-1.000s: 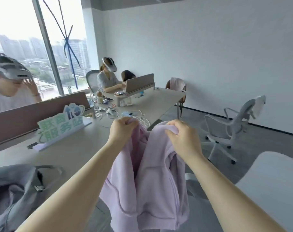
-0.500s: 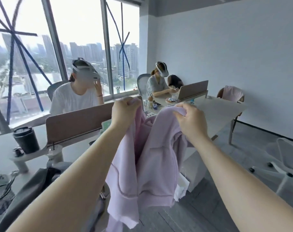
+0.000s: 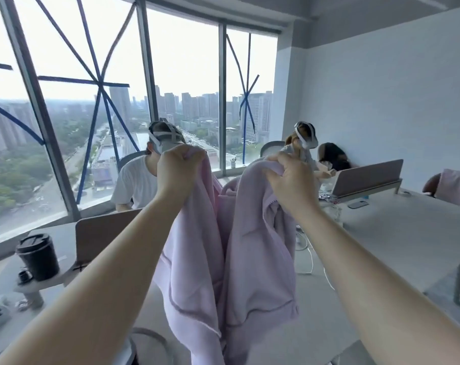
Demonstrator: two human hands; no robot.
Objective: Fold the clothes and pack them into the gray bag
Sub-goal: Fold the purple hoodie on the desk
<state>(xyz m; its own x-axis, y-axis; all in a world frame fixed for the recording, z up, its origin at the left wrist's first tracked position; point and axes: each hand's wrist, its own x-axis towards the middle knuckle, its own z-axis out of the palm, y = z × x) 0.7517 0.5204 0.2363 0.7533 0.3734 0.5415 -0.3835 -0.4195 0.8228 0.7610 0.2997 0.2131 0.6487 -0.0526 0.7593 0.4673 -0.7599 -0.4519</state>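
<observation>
A pale lilac zip jacket hangs in the air in front of me, held up by its top edge. My left hand grips the left shoulder in a fist. My right hand grips the right shoulder, fingers curled into the cloth. The two hands are apart, so the jacket hangs open in two panels above the grey table. Part of a grey strap shows at the bottom edge; the gray bag itself is hidden below the jacket and my arms.
A black coffee cup stands at the left on the table. A brown desk divider rises behind my left arm, with a seated person beyond it. Two more people and a second divider are at the far right. White cables lie on the table.
My view has swung left and upward toward the windows. Both hands have lifted the jacket higher and pulled apart, spreading it wider.
</observation>
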